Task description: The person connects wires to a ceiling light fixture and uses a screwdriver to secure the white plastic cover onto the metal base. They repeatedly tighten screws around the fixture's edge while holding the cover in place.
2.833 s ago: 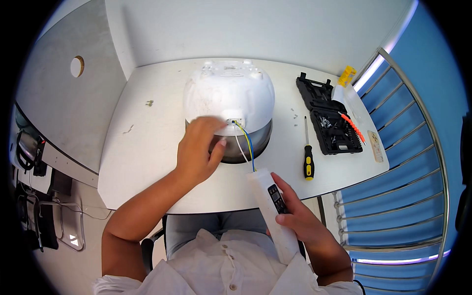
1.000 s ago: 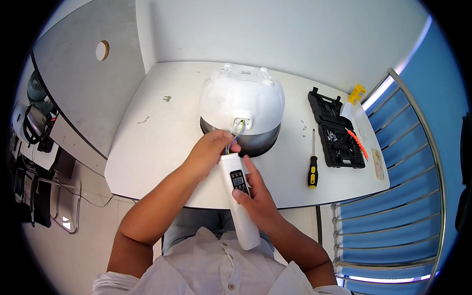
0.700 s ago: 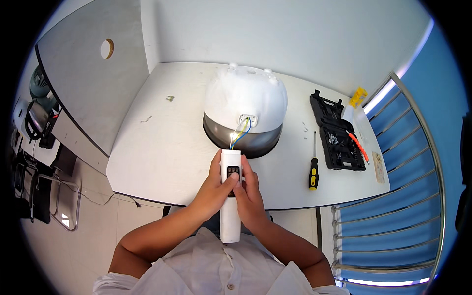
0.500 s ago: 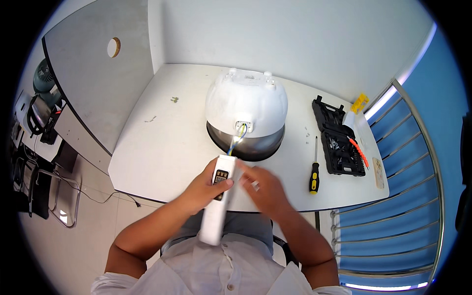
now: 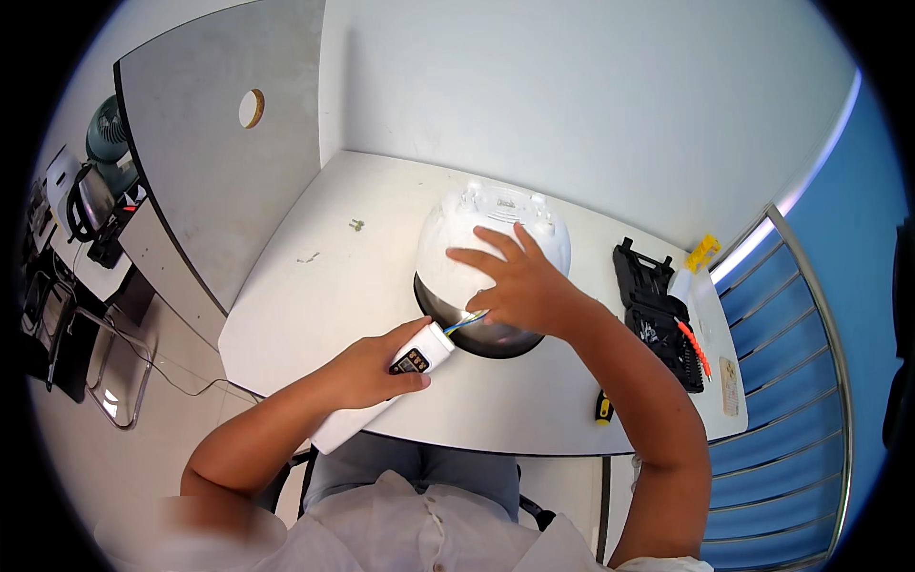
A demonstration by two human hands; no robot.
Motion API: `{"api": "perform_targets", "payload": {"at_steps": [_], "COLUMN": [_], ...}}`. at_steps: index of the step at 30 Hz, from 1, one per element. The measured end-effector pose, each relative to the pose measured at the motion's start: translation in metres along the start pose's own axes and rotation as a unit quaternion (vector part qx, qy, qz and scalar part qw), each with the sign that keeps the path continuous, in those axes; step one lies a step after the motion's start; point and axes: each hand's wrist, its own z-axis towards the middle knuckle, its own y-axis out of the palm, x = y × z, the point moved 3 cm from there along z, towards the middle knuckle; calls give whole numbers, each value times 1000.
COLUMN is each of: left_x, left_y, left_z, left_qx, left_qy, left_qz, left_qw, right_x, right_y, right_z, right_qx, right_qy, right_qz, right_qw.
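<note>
An upside-down electric cooking pot, with a white rounded shell (image 5: 440, 250) over a shiny metal bowl (image 5: 503, 343), sits on the table. My left hand (image 5: 367, 374) is wrapped round a white plastic handle (image 5: 437, 345) with a dark control panel, held tilted at the table's front edge. Thin blue and yellow wires (image 5: 464, 323) run from the handle's end towards the pot. Over the pot's near side my right hand (image 5: 524, 286) is spread, fingers apart, its thumb close to the wires. The wires' entry into the shell is hidden behind this hand.
Right of the pot lies an open black tool case (image 5: 658, 329) with an orange flexible shaft (image 5: 694, 350). A yellow-and-black screwdriver (image 5: 603, 410) is partly behind my right forearm. Small screws (image 5: 356, 225) lie at the left. A grey partition (image 5: 214, 162) and a metal railing (image 5: 822, 315) flank the table.
My right hand has moved from beside the handle up over the pot and spread its fingers. My left hand has tilted the handle, its lower end swinging left. The view has shifted slightly.
</note>
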Motion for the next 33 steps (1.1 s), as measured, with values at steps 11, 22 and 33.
{"api": "perform_targets", "payload": {"at_steps": [11,22,33], "left_x": [12,1,2], "left_y": [4,7,8], "left_z": [-2,19,30], "left_qx": [-29,21,43], "left_qy": [48,46,57], "left_qz": [-48,-20,-17], "left_qw": [997,999,997], "right_x": [-1,15,17], "right_y": [21,30,16], "right_z": [-4,-6,-12], "right_qx": [122,141,134], "right_qy": [-53,15,12], "right_qz": [-65,-34,95], "right_qw": [989,989,986]}}
